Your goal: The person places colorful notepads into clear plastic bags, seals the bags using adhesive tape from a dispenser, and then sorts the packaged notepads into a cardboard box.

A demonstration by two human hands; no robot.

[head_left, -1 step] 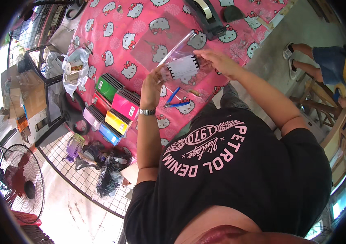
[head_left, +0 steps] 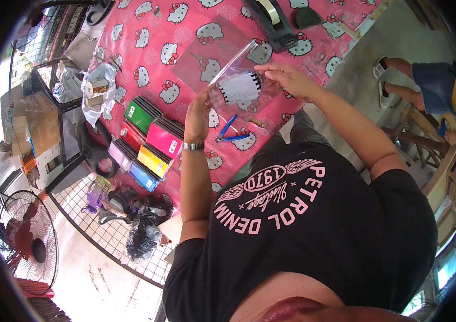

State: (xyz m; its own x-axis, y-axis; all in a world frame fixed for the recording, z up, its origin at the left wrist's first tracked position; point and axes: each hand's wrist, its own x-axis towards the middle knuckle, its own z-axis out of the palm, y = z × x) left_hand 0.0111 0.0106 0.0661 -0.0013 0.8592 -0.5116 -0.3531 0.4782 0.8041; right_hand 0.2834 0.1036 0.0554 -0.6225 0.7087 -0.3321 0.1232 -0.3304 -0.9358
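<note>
Between my two hands lies a small clear plastic bag (head_left: 257, 99) around white spiral-bound notepads (head_left: 238, 89) with black rings. My left hand (head_left: 198, 111) is closed on the bag's left side. At its upper right edge, the bent fingers of my right hand (head_left: 290, 81) pinch the plastic. Beyond the bag, flat clear plastic sheets (head_left: 198, 53) rest on the table. Blue-handled snips (head_left: 228, 130) lie just nearer to me. Left of my left wrist stand stacks of small spiral notebooks, among them green ones (head_left: 141, 115), pink ones (head_left: 163, 140) and yellow ones (head_left: 154, 160).
A pink patterned cloth covers the table (head_left: 185, 37). At the far side sits a black tape dispenser (head_left: 276, 32). A white plastic bag (head_left: 99, 91) hangs by the left edge, near a wire rack (head_left: 83, 214) and a fan (head_left: 29, 241). Another person (head_left: 431, 86) is at the right.
The fingers of my right hand have shifted slightly on the bag's edge. The notepads in the bag are tilted a little differently. Otherwise the table looks the same.
</note>
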